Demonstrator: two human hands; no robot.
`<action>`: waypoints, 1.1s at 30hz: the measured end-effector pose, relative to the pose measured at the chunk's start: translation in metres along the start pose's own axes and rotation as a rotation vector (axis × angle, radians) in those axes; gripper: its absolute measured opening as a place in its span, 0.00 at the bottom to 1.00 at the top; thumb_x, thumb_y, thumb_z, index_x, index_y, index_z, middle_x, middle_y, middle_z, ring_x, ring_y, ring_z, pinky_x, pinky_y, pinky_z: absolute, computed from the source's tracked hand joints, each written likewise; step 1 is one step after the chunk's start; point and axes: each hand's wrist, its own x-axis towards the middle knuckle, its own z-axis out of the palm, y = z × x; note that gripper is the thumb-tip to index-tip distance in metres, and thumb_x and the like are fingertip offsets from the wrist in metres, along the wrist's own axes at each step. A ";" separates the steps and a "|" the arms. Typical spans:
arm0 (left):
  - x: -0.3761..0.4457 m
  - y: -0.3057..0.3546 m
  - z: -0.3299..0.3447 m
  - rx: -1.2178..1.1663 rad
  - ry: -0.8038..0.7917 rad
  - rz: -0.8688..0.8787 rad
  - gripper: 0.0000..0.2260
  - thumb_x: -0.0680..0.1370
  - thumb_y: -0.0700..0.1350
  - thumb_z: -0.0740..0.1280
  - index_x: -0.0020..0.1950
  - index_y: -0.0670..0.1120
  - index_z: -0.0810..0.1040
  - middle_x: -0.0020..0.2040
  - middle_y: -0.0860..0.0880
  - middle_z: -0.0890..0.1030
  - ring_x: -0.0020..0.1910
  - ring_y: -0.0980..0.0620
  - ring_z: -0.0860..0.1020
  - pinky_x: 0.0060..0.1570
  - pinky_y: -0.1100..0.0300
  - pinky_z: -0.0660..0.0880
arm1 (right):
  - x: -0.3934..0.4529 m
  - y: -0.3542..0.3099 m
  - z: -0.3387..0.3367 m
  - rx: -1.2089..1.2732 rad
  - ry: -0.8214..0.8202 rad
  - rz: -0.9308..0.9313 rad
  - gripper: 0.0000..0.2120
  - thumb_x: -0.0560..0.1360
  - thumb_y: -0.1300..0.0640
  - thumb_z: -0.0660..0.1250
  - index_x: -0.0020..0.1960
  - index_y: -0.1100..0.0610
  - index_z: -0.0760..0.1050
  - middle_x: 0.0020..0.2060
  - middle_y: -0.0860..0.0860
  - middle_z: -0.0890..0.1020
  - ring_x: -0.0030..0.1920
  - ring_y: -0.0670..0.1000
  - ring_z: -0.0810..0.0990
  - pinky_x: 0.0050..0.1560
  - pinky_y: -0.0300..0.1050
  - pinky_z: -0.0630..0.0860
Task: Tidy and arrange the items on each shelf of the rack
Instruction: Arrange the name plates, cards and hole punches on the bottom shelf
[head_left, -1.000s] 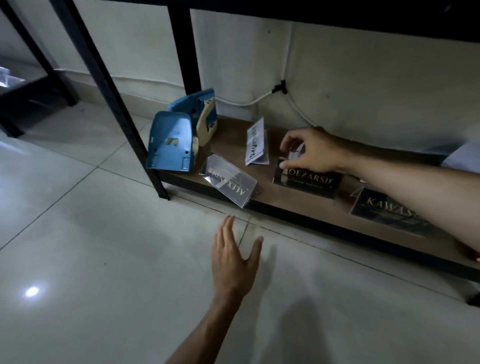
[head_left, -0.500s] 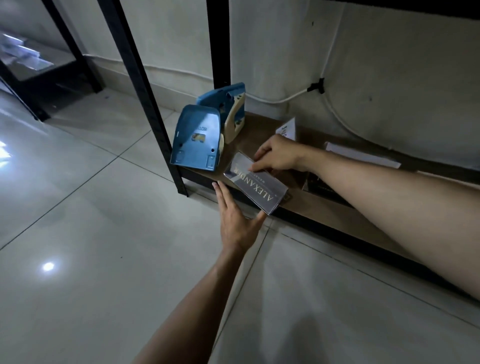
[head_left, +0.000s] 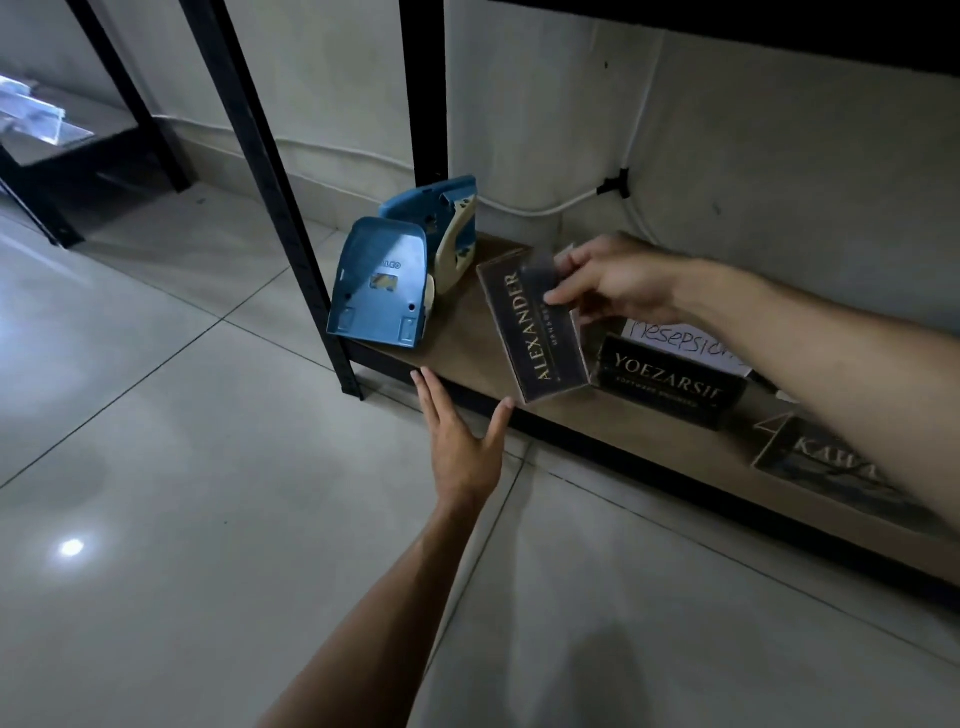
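Rack (head_left: 332, 291): you are at its bottom shelf (head_left: 457, 338), the landmark for every line below; only this shelf shows, so progress on the others cannot be judged.
Blue tape dispensers (head_left: 382, 283): two, at the shelf's left end beside the post, one behind the other; they look settled.
KAWA nameplate (head_left: 821, 457): lying on the shelf toward its right, partly hidden by your right forearm; probably yet to be straightened.
YOEZARSIE nameplate (head_left: 670, 382): on the shelf near its front edge, mid-span, turned askew to that edge.
ALEXANDER nameplate (head_left: 532, 332): the item in hand, over the shelf between the dispensers and YOEZARSIE, its text running front to back (not yet squared or set down).
Handwritten card (head_left: 685, 345): white, behind YOEZARSIE toward the shelf's back.
Right hand (head_left: 618, 280): your thumb and fingers pinch the far end of ALEXANDER.
Left hand (head_left: 460, 441): fingers straight and spread, holding nothing, at the shelf's front rail; contact cannot be told.
Stage: early to middle on this shelf; the nameplates remain to be aligned.
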 end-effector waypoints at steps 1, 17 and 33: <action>0.000 0.000 0.000 -0.008 0.003 -0.004 0.49 0.76 0.60 0.71 0.83 0.50 0.38 0.82 0.56 0.37 0.81 0.55 0.47 0.68 0.61 0.56 | -0.008 -0.002 -0.005 0.008 0.024 -0.005 0.09 0.78 0.66 0.69 0.57 0.60 0.79 0.50 0.55 0.86 0.47 0.48 0.84 0.42 0.39 0.79; 0.000 -0.002 0.002 -0.016 0.005 0.017 0.49 0.77 0.61 0.69 0.82 0.51 0.36 0.82 0.56 0.36 0.81 0.54 0.47 0.68 0.61 0.57 | -0.038 0.054 0.065 0.779 0.438 -0.141 0.15 0.71 0.78 0.71 0.51 0.62 0.79 0.43 0.53 0.87 0.45 0.54 0.88 0.44 0.46 0.86; 0.005 -0.008 0.005 0.005 0.013 0.034 0.49 0.77 0.60 0.70 0.82 0.49 0.37 0.82 0.54 0.36 0.81 0.55 0.47 0.67 0.66 0.56 | -0.008 0.089 0.123 0.716 0.591 -0.063 0.13 0.71 0.72 0.76 0.51 0.59 0.81 0.49 0.57 0.87 0.42 0.50 0.88 0.42 0.40 0.83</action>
